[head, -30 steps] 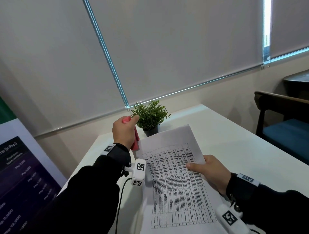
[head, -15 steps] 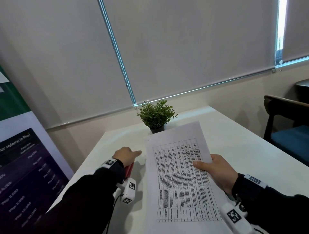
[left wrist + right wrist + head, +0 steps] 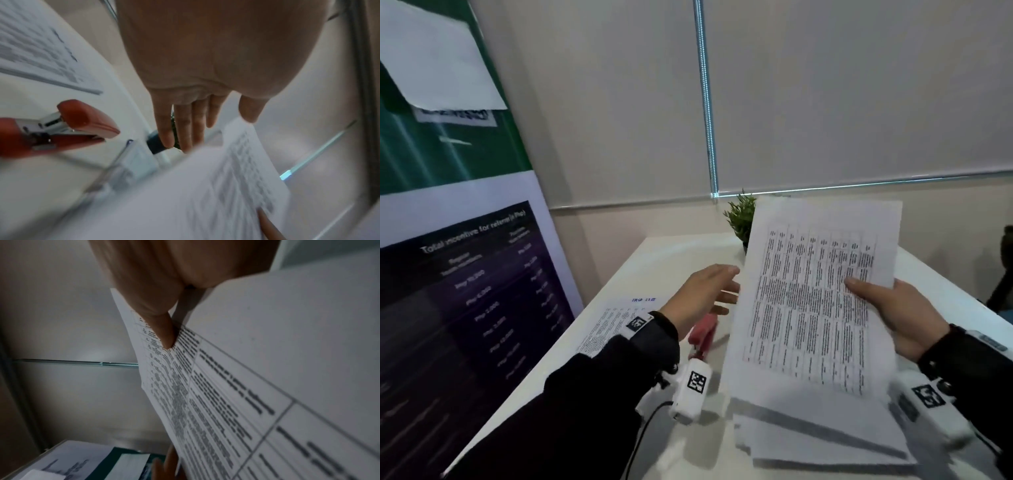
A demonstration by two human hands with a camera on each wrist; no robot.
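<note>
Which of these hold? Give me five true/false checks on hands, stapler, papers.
1. The right hand grips the printed sheets. True.
2. The left hand holds the red stapler. False: the stapler lies on the table; the hand is open above it.
3. The printed sheets lie flat on the table. False: they are lifted and tilted.
4. A potted plant stands behind the sheets. True.
5. A second printed page lies on the table at the left. True.
</note>
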